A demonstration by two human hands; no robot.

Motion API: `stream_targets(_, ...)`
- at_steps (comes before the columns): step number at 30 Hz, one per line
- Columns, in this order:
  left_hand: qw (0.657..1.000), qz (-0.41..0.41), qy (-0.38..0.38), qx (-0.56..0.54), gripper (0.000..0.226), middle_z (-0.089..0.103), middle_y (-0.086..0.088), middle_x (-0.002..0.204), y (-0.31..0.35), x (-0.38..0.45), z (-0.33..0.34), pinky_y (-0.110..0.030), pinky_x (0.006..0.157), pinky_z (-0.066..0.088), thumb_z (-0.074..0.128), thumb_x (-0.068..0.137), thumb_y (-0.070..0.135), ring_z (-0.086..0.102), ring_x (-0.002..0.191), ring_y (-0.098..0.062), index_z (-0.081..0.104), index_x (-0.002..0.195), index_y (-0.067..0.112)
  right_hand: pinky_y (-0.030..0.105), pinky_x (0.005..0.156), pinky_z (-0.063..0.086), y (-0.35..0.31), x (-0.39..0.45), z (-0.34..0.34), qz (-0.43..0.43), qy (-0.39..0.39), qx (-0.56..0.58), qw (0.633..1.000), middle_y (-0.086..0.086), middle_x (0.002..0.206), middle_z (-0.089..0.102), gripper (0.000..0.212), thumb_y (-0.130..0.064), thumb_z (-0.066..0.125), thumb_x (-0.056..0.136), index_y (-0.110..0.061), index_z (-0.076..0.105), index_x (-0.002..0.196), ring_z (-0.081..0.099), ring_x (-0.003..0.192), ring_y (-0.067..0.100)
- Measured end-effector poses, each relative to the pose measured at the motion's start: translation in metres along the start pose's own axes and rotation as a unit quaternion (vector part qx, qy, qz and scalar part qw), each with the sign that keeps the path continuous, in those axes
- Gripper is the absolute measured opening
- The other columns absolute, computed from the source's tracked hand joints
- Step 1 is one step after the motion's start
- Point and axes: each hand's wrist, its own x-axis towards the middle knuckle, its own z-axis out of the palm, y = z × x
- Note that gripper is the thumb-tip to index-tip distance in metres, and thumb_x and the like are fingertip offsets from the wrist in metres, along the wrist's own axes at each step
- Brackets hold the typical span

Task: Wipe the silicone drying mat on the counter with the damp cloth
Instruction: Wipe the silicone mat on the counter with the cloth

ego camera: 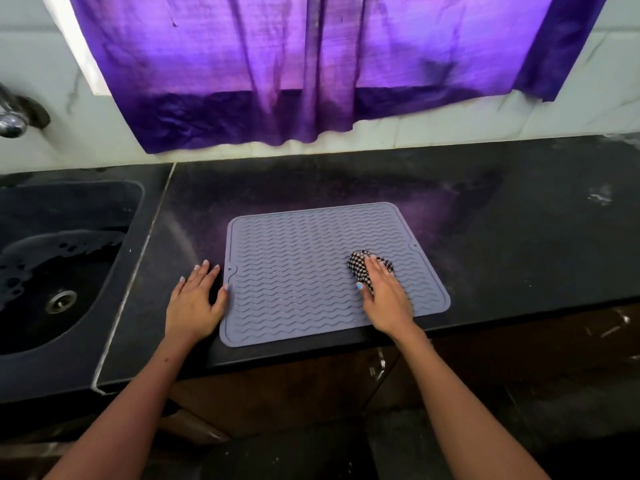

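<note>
A grey silicone drying mat (298, 268) with wavy ridges lies flat on the black counter (502, 237), its near edge close to the counter's front edge. A black-and-white checked cloth (360, 263) is bunched on the mat's right half. My right hand (384, 296) presses down on the cloth, fingers over it, and holds it. My left hand (195, 299) lies flat on the counter at the mat's left edge, fingers spread, with the thumb touching the mat's rim.
A dark sink (52, 271) with a metal drain sits to the left, with water in it. A chrome tap (14, 119) is on the wall at far left. A purple curtain (311, 71) hangs over the tiled back wall. Cabinet doors lie below the counter.
</note>
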Motion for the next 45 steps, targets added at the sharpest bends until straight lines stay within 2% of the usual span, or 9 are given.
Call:
stream_targets(4,1.000,0.000,0.005,-0.006,0.077,0.032,-0.008,0.152,0.000,-0.001,-0.001,-0.042,0.117,0.017,0.019,0.082,0.059,0.026,0.143,-0.022,0.041,0.141,0.015,0.032,0.111,0.027,-0.004,0.019,-0.025,0.090,-0.041,0.231,0.968,0.000,0.150,0.034,0.048,-0.017,0.046,0.097,-0.016,0.035,0.144,0.034,0.137,0.020)
stream_targets(8,1.000,-0.004,0.003,-0.011,0.071,0.031,-0.008,0.153,0.001,-0.002,-0.003,-0.041,0.118,0.015,0.025,0.085,0.055,0.025,0.143,-0.021,0.040,0.142,0.015,0.029,0.094,0.042,-0.024,0.043,-0.046,0.251,0.026,0.504,0.826,0.008,0.136,0.052,0.040,-0.018,0.045,0.097,-0.011,0.047,0.136,0.052,0.114,0.020)
stream_targets(13,1.000,-0.010,0.000,-0.015,0.070,0.031,-0.006,0.153,0.000,-0.002,-0.002,-0.040,0.118,0.015,0.025,0.086,0.055,0.024,0.143,-0.020,0.039,0.142,0.016,0.039,0.112,0.032,-0.064,0.005,0.012,0.070,0.069,0.155,0.983,-0.002,0.155,0.024,0.057,-0.027,0.041,0.097,-0.024,0.017,0.149,0.030,0.138,0.019)
stream_targets(17,1.000,-0.010,0.008,-0.011,0.069,0.032,-0.006,0.153,0.002,-0.003,0.001,-0.039,0.118,0.014,0.024,0.087,0.054,0.024,0.143,-0.019,0.040,0.142,0.015,0.030,0.117,-0.004,-0.056,-0.002,0.046,-0.055,0.021,-0.094,0.994,0.004,0.159,-0.004,0.064,-0.030,0.030,0.098,-0.012,-0.002,0.150,-0.003,0.146,0.016)
stream_targets(23,1.000,-0.015,0.018,-0.009,0.078,0.033,-0.005,0.152,0.002,-0.002,0.001,-0.037,0.117,0.014,0.017,0.082,0.061,0.025,0.143,-0.018,0.042,0.141,0.017,0.029,0.115,0.016,-0.053,0.015,0.021,-0.074,-0.049,-0.062,0.994,0.002,0.157,0.017,0.059,-0.024,0.039,0.097,-0.015,0.015,0.150,0.022,0.143,0.018)
stream_targets(29,1.000,-0.012,0.011,-0.014,0.068,0.032,-0.004,0.153,0.002,-0.002,-0.002,-0.038,0.118,0.014,0.027,0.086,0.055,0.025,0.143,-0.018,0.042,0.141,0.018,0.032,0.085,0.044,-0.073,0.063,-0.046,0.198,-0.100,0.336,0.915,0.017,0.118,0.061,0.034,-0.022,0.047,0.096,-0.002,0.054,0.122,0.057,0.106,0.027)
stream_targets(37,1.000,-0.013,0.006,-0.013,0.068,0.030,-0.004,0.154,0.001,-0.002,0.000,-0.037,0.118,0.013,0.025,0.088,0.055,0.022,0.144,-0.016,0.039,0.143,0.018,0.031,0.119,-0.002,-0.095,-0.004,0.063,-0.082,-0.010,-0.083,0.993,0.009,0.158,-0.006,0.066,-0.023,0.034,0.097,-0.008,-0.003,0.149,-0.004,0.146,0.019)
stream_targets(42,1.000,-0.012,0.013,-0.014,0.075,0.030,-0.005,0.153,0.001,-0.002,0.001,-0.038,0.118,0.013,0.019,0.085,0.059,0.022,0.144,-0.017,0.040,0.142,0.017,0.029,0.117,0.002,-0.089,0.009,0.051,-0.117,-0.046,-0.091,0.988,0.007,0.159,0.000,0.066,-0.023,0.038,0.096,-0.009,0.001,0.149,0.002,0.146,0.017)
stream_targets(45,1.000,-0.014,0.013,-0.014,0.071,0.031,-0.005,0.153,0.002,-0.002,0.001,-0.038,0.118,0.013,0.022,0.086,0.057,0.023,0.143,-0.017,0.040,0.142,0.017,0.035,0.111,0.029,-0.093,0.026,0.029,-0.078,-0.113,-0.034,0.990,0.009,0.151,0.032,0.056,-0.020,0.044,0.095,-0.012,0.024,0.147,0.036,0.136,0.024)
